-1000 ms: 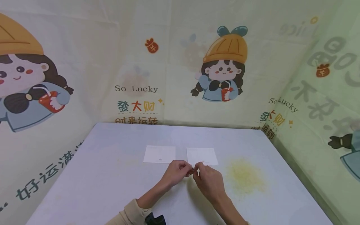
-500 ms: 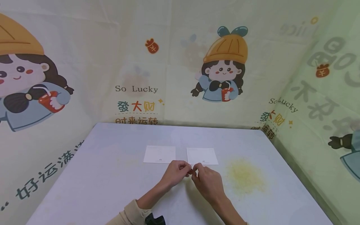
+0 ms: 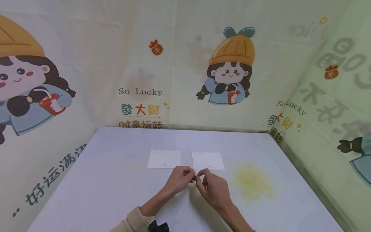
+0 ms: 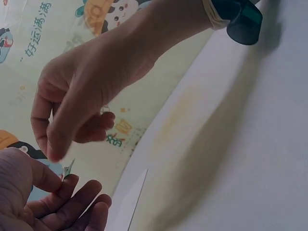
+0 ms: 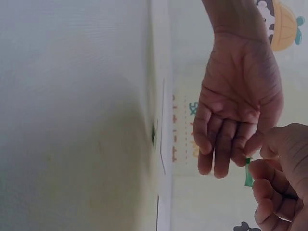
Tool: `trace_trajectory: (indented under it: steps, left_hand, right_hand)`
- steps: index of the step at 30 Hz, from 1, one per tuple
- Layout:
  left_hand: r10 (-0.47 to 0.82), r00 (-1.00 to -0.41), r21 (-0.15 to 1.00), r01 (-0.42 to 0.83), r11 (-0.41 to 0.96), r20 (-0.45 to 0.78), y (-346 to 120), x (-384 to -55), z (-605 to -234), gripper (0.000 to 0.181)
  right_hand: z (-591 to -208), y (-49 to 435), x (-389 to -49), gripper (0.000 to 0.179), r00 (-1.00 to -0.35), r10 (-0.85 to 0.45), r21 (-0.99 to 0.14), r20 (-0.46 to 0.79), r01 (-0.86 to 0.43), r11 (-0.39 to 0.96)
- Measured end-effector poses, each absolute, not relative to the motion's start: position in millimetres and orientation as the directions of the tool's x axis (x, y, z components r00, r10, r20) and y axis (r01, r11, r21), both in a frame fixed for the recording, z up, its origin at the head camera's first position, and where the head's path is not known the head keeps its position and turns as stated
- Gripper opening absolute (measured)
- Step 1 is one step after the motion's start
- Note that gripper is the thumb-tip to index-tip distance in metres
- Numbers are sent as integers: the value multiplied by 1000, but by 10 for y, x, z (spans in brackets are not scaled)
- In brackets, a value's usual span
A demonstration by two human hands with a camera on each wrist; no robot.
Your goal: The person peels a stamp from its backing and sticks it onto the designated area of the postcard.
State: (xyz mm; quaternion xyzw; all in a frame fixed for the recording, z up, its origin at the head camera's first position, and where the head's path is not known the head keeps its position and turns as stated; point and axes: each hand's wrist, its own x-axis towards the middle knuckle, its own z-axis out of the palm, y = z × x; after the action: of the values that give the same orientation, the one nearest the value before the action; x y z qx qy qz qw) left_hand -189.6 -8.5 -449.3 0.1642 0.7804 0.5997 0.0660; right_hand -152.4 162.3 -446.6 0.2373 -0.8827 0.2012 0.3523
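My left hand point(image 3: 180, 178), seen over the middle of the table, pinches a tiny strip between thumb and index finger. The strip point(image 5: 249, 174) looks green in the right wrist view; a pale, thin piece of the strip point(image 4: 69, 168) shows in the left wrist view. Its kind is unclear. My right hand point(image 3: 215, 190) has bent fingers, its thumb and index tips close beside the left fingertips; whether they grip the strip is hidden. Just beyond the hands lie two white cards, a left card point(image 3: 164, 159) and a right card point(image 3: 207, 159), flat and side by side.
The white table point(image 3: 116, 187) has a yellowish stain point(image 3: 252, 182) right of the hands. Behind it hangs a printed cloth point(image 3: 185, 64), with another cloth wall point(image 3: 318, 112) along the right. A dark wrist device point(image 3: 158, 226) is at the left sleeve.
Both hands have drifted slightly left, the right a little more. The right thumb and index finger look a bit further apart. The cards have stayed put.
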Motion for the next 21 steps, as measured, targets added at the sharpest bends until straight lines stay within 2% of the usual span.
trace_trajectory:
  steps: [2,5,13,21]
  left_hand:
    - [353,-931,960,180,214,96,-98,-1898,-4498,22]
    - [389,-915,959,197,203,106,-119,-1902,-4511,22]
    - [442,-890,943,234,238,110,-160,-1902,-4529,22]
    - [467,-875,922,277,269,126,-190,-1892,-4533,21]
  right_hand:
    - [-4460,1633,-1518,14,-656,-254,-248,711,-572,782]
    - [-4451,1645,-1511,12,-662,-238,-274,711,-572,773]
    - [-4431,1633,-1473,20,-672,-271,-219,689,-549,807]
    - [-4442,1626,-1464,22,-633,-315,-150,707,-570,808]
